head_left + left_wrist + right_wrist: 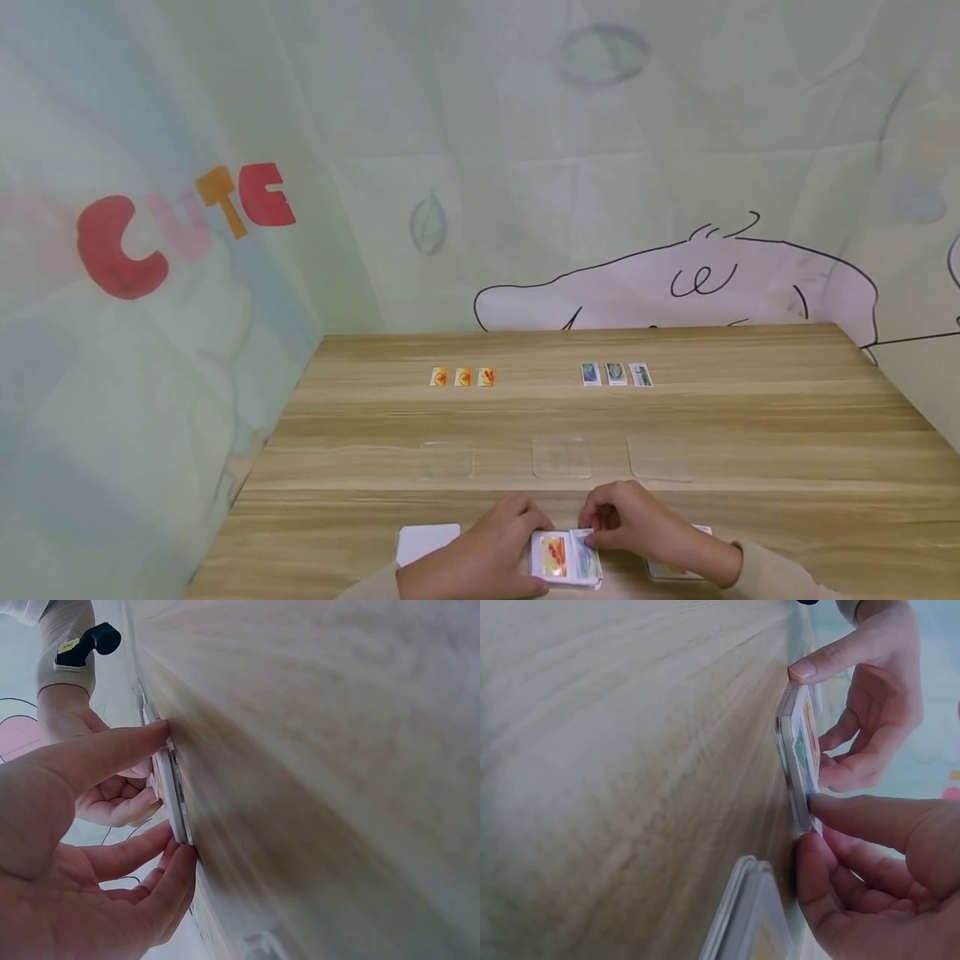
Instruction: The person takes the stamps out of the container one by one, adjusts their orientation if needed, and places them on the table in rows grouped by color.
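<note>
- Left hand (pixel 498 554), one: grip clamped on opposite edges of the middle stack (pixel 790 761).
- Right hand (pixel 633 525), one: grip pinching the blue-picture card (pixel 585 560) at that stack's right side.
- Orange-picture card (pixel 553 557), one: beside it, atop the same stack.
- Tabletop (pixel 337 517), wood-grained: middle stack at its near side, between white stack (pixel 426 540) and right-hand stack (pixel 759 922).
- Clear plates (pixel 561 458), three: in a row beyond.
- Small orange cards (pixel 462 377), three; small bluish cards (pixel 616 373), three: farthest from me.

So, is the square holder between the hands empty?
Not empty: the head view shows an orange card and a blue card side by side on the holder.
</note>
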The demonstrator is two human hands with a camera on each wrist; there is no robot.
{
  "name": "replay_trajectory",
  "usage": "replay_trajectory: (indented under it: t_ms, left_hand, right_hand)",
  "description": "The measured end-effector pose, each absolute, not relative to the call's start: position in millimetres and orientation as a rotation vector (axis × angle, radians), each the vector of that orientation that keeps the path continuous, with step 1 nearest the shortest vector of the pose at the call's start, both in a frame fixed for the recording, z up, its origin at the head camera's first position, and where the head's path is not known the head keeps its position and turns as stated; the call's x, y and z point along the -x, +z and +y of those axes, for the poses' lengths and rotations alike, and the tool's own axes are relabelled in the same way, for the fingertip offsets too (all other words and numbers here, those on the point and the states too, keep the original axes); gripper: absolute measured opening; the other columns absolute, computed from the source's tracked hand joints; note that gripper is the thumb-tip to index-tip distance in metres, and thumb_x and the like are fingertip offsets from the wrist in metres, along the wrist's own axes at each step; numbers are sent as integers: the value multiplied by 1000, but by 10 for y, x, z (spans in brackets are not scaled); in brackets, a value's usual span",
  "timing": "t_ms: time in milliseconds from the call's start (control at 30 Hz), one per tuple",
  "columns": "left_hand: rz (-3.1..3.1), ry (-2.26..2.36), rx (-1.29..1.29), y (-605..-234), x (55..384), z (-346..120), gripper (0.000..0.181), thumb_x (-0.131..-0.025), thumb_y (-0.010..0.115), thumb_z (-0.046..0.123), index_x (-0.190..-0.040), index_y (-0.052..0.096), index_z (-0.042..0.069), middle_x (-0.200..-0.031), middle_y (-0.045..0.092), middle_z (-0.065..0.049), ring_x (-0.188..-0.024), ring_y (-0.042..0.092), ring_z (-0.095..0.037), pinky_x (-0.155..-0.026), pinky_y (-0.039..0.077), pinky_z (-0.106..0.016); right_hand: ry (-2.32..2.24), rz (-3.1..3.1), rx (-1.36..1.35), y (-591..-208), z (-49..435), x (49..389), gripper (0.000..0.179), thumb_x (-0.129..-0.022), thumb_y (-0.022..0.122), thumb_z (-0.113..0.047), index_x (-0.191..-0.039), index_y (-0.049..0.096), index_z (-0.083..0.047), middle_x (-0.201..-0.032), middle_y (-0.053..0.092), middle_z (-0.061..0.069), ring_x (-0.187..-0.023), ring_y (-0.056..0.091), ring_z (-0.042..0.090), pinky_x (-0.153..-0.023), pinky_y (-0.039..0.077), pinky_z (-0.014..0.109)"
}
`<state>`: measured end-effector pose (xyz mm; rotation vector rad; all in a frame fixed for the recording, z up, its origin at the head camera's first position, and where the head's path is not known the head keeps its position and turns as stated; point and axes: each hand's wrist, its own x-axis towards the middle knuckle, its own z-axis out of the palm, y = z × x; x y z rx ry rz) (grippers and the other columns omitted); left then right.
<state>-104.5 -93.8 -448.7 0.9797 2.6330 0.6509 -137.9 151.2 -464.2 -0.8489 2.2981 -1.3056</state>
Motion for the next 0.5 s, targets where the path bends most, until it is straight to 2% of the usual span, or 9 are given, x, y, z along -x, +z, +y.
replay_trajectory:
  t_ms: [500]
  left_hand:
    - [2636,626,-954,-4475,1037,-933,52,-76,87,37,-117,66,13,-107,49,9,-101,44,-3,-89,44,-21]
  right_hand:
    - [-1310,2251,885,-4645,1540,1441,4,-90,72,-5,-86,71,-3,-81,65,-8,-74,55,1,-65,50,22]
